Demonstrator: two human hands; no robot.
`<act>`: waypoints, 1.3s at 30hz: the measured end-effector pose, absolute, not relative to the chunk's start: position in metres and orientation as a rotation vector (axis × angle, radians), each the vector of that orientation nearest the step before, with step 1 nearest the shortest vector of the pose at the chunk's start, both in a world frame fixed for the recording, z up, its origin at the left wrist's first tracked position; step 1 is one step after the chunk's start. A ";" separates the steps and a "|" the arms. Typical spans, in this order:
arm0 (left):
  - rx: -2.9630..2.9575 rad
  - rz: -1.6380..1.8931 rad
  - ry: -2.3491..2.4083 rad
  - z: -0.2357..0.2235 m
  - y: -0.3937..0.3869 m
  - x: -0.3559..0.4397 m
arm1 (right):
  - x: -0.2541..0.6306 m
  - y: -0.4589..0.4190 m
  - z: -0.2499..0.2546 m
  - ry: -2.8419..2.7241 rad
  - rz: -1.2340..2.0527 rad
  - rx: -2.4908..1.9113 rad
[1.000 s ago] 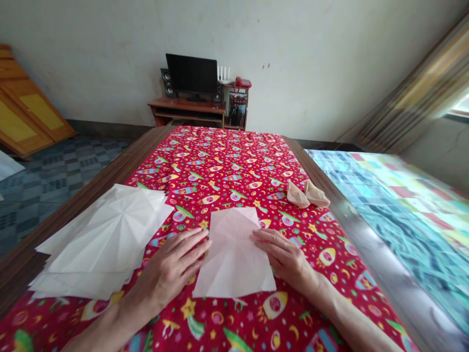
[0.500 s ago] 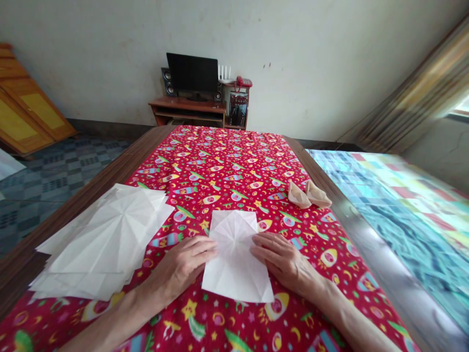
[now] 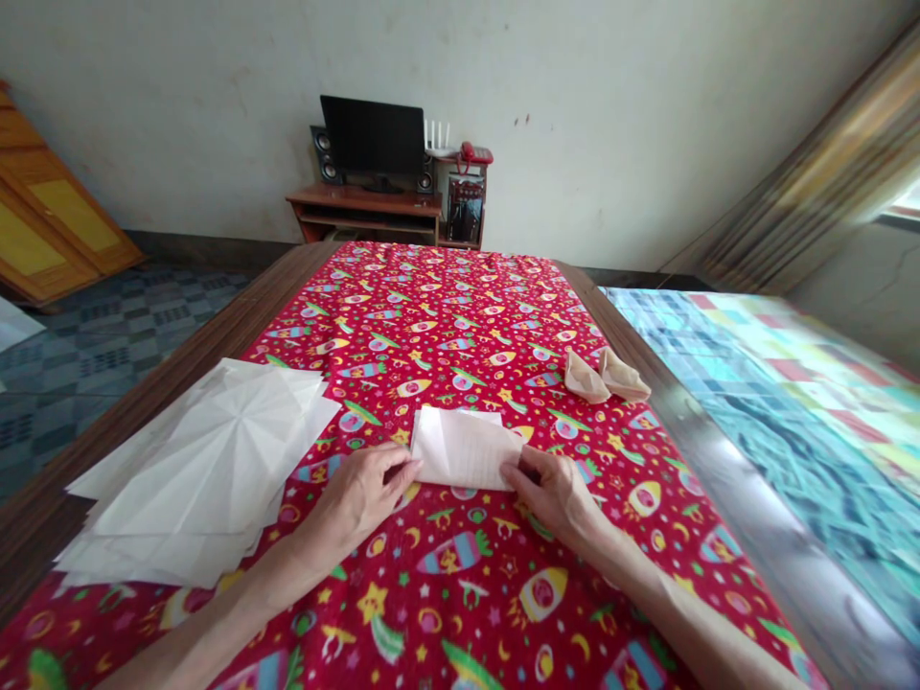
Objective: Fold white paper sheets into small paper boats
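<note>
A white sheet of paper, folded over on itself with its crease toward me, lies on the red patterned cloth. My left hand pinches its left end between thumb and fingers. At the right end, my right hand grips the paper the same way. A strip of the lower layer shows past the far edge of the fold. To the left lies a stack of white papers, the top one marked with creases that spread out from its middle.
Two small folded paper pieces sit near the table's right edge. Beyond the table stand a desk with a monitor and speakers, and a red telephone. A bed with a patterned cover is on the right, a wooden cabinet on the left.
The sheet lay open and flat with both hands resting on its sides. Its near half is now folded away from me over the far half, and both hands pinch the folded ends.
</note>
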State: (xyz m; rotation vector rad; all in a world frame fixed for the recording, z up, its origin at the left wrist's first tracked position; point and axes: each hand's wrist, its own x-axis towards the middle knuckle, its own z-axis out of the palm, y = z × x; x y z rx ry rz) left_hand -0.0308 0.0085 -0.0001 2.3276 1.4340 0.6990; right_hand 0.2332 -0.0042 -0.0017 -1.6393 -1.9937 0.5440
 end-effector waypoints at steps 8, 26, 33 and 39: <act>2.295 0.648 1.564 0.005 0.006 -0.024 | 0.223 0.013 0.006 -2.013 0.423 -1.811; 2.704 0.804 1.461 0.003 0.011 -0.009 | 0.216 0.019 0.012 -2.113 0.235 -1.884; 2.814 0.552 1.150 0.002 0.004 0.009 | 0.215 0.019 0.014 -2.115 0.232 -1.890; 2.803 0.549 1.117 -0.005 0.001 0.008 | 0.215 0.020 0.015 -2.115 0.224 -1.907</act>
